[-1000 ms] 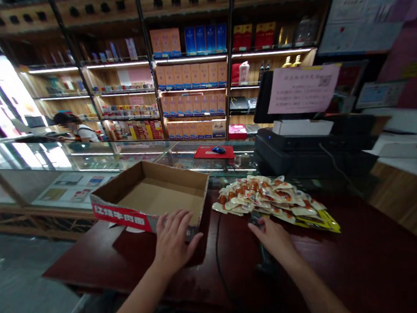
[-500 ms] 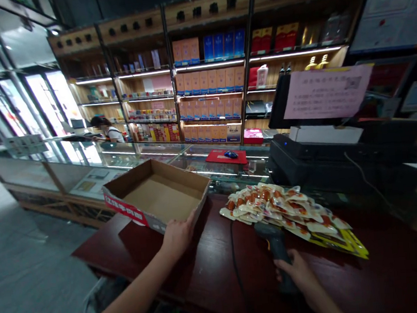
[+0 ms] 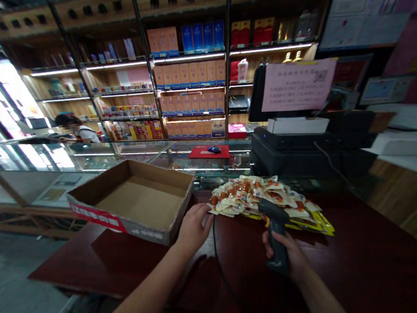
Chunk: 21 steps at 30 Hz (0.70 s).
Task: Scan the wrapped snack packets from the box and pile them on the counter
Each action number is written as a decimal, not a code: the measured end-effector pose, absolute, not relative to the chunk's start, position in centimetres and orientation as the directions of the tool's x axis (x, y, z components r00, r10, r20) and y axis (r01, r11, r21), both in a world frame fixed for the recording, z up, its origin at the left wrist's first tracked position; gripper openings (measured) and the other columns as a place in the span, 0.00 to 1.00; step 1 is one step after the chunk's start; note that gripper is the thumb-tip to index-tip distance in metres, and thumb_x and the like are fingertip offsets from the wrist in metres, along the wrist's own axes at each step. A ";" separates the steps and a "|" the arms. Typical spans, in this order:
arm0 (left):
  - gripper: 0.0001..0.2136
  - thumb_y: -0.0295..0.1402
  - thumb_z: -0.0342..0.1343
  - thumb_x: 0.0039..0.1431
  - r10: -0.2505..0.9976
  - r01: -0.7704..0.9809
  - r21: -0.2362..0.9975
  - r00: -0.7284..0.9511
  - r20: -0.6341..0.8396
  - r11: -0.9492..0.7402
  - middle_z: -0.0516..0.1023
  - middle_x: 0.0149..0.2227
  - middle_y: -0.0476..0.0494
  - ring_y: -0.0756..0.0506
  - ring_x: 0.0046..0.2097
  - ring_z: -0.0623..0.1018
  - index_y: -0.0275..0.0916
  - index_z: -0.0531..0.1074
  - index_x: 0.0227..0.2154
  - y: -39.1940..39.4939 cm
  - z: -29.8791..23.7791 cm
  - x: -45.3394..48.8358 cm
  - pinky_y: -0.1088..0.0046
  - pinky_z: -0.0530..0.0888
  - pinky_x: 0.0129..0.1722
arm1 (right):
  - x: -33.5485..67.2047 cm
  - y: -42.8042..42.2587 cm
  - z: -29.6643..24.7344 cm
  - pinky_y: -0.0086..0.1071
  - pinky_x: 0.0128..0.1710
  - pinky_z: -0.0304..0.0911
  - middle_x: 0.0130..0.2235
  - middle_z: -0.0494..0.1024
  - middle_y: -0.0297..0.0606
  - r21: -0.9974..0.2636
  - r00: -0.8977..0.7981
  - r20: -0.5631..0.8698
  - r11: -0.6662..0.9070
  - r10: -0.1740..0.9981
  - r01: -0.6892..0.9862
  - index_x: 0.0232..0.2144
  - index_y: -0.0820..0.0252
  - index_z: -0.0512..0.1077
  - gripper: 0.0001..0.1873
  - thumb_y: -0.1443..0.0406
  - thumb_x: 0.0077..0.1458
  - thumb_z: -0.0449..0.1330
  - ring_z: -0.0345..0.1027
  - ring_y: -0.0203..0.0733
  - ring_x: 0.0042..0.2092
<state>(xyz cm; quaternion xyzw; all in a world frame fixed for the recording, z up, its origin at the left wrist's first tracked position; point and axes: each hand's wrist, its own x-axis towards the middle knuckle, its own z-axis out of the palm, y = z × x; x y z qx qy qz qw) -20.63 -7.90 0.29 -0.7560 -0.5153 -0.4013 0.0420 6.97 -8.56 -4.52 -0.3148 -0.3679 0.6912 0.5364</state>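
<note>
My right hand (image 3: 288,252) is wrapped around the grip of a dark handheld barcode scanner (image 3: 276,233), its head raised beside the front of a pile of sealed food packets (image 3: 250,194). The packets are clear and cream with reddish-brown contents; yellow ones show at the lower right. My left hand (image 3: 196,228) reaches to the left end of the pile, fingertips at or just short of the nearest packet, thumb apart and nothing visible in it. Left of that hand, an open shallow cardboard box (image 3: 117,225) with a red printed band sits on the dark red table (image 3: 104,263).
A black cable (image 3: 220,267) runs down the table between my hands. Behind are a glass counter (image 3: 146,151) with a mouse (image 3: 214,149) on a red mat, and a black register (image 3: 284,152) at right. Another person (image 3: 84,131) is at the far left.
My left hand has left the box's near edge and moved right to the packets. The scanner in my right hand has come up closer to the pile. The view has turned right.
</note>
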 end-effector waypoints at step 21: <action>0.16 0.39 0.60 0.42 0.919 0.735 0.624 -0.388 0.066 0.265 0.78 0.36 0.31 0.38 0.39 0.78 0.33 0.71 0.32 5.4 -3.6 -21.0 0.71 0.69 0.32 | 4.6 -8.1 -5.4 0.29 0.19 0.63 0.23 0.72 0.30 -0.732 -0.352 0.074 -0.190 0.933 -0.655 0.40 0.59 0.69 0.18 0.60 0.46 0.62 0.63 0.33 0.18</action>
